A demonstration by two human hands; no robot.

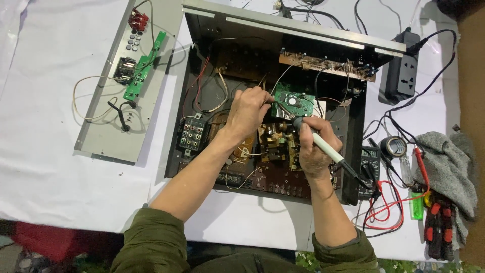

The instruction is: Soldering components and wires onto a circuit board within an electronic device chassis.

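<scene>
An opened black electronics chassis [353, 146] lies on the white-covered table, full of circuit boards and wires. My right hand [314, 146] grips a soldering iron [323, 146] with a white and black handle, its tip pointing up-left toward a small green circuit board [295, 99]. My left hand [248, 111] reaches into the chassis and pinches a thin wire, or a strand of solder, near the iron's tip. A brown board [275, 141] with yellow parts sits just below both hands.
A detached grey metal panel [101, 121] with a green board lies at the left. A black power strip [401, 73] stands at the upper right. A multimeter [370, 162], a tape roll [394, 146], a green lighter [417, 205], pliers and a grey cloth [449, 162] crowd the right side.
</scene>
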